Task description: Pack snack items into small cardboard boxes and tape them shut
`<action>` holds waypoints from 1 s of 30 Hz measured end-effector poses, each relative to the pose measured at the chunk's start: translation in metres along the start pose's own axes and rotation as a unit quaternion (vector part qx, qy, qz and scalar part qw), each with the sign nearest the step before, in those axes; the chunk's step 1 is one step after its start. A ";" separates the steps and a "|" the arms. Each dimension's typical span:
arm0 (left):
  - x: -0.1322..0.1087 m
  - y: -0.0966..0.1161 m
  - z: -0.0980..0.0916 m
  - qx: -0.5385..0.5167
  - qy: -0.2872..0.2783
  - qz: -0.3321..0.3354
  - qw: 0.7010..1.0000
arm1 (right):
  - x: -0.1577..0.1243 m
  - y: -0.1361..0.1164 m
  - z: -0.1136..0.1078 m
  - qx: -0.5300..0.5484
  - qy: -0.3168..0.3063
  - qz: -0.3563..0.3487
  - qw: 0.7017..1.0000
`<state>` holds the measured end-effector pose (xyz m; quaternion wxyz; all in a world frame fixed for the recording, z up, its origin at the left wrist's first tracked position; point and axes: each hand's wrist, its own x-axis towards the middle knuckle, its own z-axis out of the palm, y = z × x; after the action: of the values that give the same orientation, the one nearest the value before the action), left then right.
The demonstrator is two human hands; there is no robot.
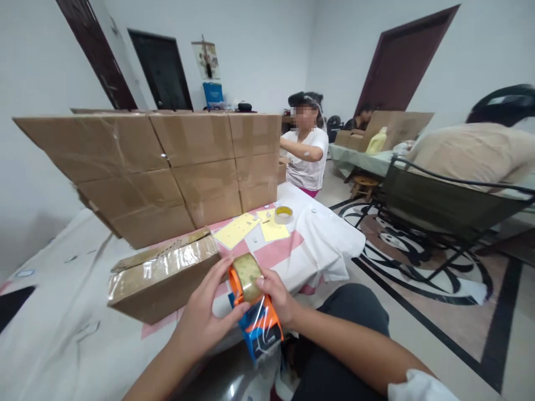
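Over the near table edge, both hands hold a packing tape dispenser [261, 323] with orange and blue parts, clear film around its lower end and a tan tape roll [247, 275] on top. My left hand [209, 312] grips its left side, thumb across the front and fingers behind. From the right, my right hand [278, 295] closes on it, thumb against the roll; its other fingers are mostly hidden. Left of my hands lies a closed cardboard box [167, 278] with shiny tape over its top edge.
Stacked cardboard boxes [204, 167] form a wall across the table [321, 234]. Yellow sheets [236, 231] and another tape roll [283, 214] lie before it. A person in a white shirt [307, 161] is behind the table. At right, someone sits in a dark chair [451, 195].
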<state>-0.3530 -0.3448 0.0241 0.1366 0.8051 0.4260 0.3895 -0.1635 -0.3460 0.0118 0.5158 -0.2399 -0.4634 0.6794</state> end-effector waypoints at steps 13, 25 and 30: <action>-0.009 0.071 0.093 -0.230 0.094 -0.222 0.943 | -0.003 -0.022 -0.053 -0.135 0.220 -0.177 0.950; 0.012 0.098 0.119 -0.355 0.156 -0.306 0.869 | 0.014 -0.036 -0.080 -0.173 0.235 -0.217 0.932; 0.002 0.119 0.135 -0.392 0.154 -0.326 0.847 | 0.020 -0.055 -0.098 -0.169 0.301 -0.241 0.907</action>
<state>-0.1833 -0.3990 0.0020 0.4922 0.4298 0.4913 0.5759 -0.0657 -0.2883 0.0187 0.7306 -0.3977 -0.4375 0.3416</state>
